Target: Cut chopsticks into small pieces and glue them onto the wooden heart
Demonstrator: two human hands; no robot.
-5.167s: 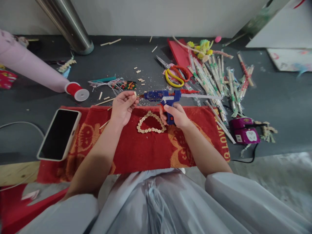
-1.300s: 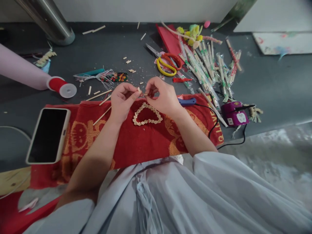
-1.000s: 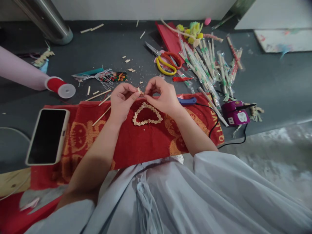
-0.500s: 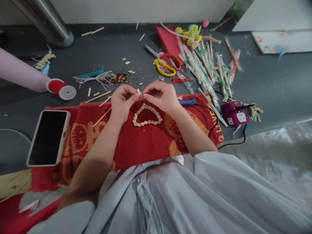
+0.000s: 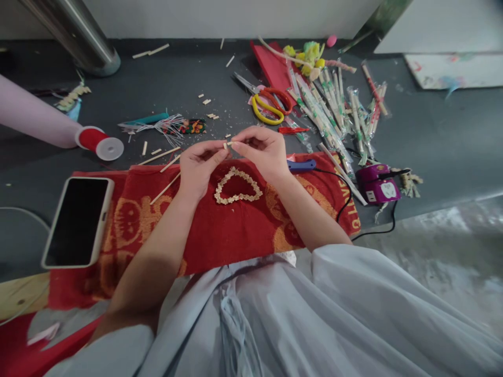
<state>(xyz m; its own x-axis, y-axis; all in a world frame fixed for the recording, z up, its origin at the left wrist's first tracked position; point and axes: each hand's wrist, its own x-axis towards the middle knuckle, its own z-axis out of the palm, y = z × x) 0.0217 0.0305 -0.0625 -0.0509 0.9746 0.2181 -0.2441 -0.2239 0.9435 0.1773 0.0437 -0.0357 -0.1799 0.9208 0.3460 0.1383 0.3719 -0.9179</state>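
Both hands meet fingertip to fingertip above the back edge of a red towel (image 5: 231, 235). Between thumb and finger, my left hand (image 5: 198, 166) pinches a short piece of wooden stick (image 5: 225, 146). My right hand (image 5: 263, 154) pinches another small pale stick piece (image 5: 230, 143), held up against the first. Just below the hands, a heart-shaped outline of small wooden pieces (image 5: 238, 198) lies on the towel. Longer thin wooden sticks (image 5: 165, 188) rest left of my left hand. A blue-handled tool (image 5: 302, 165) with a black cord lies beside my right wrist.
Yellow-and-orange-handled scissors (image 5: 267, 108) lie behind the hands, near wrapped chopsticks (image 5: 324, 112). A red thread spool (image 5: 100, 143) and a phone (image 5: 78, 222) are on the left. A purple plug block (image 5: 378, 184) sits at right. Cut stick bits (image 5: 207, 101) are scattered on the grey table (image 5: 157, 99).
My right hand has risen slightly and its fingertips now show a small stick piece. The piece in my left fingers has shifted slightly. The heart outline stays in place.
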